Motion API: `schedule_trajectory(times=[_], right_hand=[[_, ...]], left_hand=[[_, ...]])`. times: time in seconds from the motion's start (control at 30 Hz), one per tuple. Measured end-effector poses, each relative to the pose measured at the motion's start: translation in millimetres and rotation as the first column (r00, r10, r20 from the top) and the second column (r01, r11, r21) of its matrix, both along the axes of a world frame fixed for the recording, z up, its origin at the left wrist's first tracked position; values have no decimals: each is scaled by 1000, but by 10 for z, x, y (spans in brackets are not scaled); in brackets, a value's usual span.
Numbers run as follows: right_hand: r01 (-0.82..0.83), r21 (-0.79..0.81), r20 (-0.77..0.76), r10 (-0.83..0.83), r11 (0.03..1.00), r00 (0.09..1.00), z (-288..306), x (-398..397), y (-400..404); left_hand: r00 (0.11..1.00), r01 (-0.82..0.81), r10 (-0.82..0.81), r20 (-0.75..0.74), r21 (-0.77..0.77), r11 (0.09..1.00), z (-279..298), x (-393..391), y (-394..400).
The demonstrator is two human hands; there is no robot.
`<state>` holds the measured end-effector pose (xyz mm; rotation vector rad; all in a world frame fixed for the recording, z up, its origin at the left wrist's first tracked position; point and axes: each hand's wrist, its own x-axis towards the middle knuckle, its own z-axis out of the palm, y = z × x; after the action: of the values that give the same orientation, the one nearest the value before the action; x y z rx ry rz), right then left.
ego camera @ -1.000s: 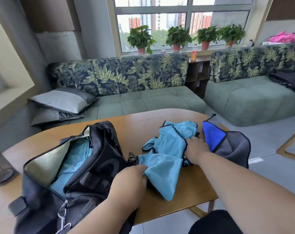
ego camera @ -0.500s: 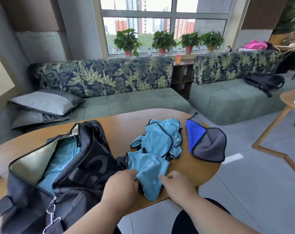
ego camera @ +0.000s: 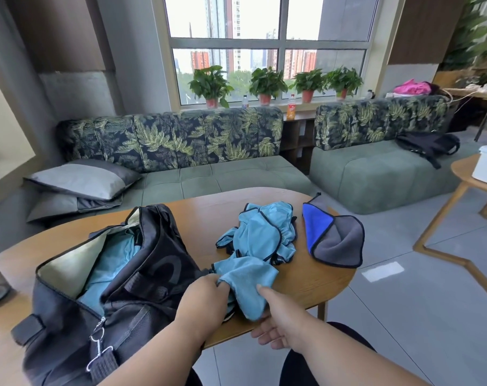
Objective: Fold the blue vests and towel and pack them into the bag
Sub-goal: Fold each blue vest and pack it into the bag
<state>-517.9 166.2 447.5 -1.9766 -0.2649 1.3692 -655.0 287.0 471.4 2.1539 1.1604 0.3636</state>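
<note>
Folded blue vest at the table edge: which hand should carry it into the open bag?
Probably the left hand: it already grips the folded vest and sits right beside the black bag. The right hand is on the far side.

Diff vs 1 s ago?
The right hand left the far vest pile and came back to the near vest, thumb on it. The left hand still grips that vest. Bag and towel unmoved.
</note>
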Motion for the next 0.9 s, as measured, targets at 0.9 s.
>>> schedule_trajectory(times=[0.9], right_hand=[[-44, 528, 319, -150, 848, 936, 463, 479, -30]], left_hand=[[951, 308, -309, -2, -79, 948, -137, -129, -392]])
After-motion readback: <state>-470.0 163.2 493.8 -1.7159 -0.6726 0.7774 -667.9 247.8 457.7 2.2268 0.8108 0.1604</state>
